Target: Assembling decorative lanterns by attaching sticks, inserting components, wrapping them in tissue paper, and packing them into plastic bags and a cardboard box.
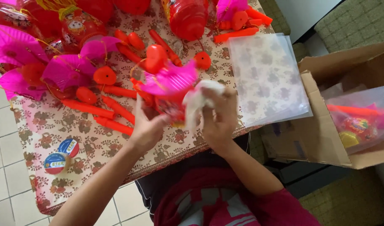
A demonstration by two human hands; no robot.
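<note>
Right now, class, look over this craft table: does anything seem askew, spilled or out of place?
Nothing looks spilled or damaged. The stack of clear plastic bags juts over the table's right edge. Red lantern handles lie scattered. The left hand holds a pink-and-red lantern; the right hand presses a white cloth to it.

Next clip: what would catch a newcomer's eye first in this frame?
Dead centre, the left hand holds a pink-and-red paper lantern while the right hand presses a white cloth against it. Behind, more pink lanterns and red plastic sticks crowd the floral tablecloth. At right sit clear plastic bags and an open cardboard box.
</note>
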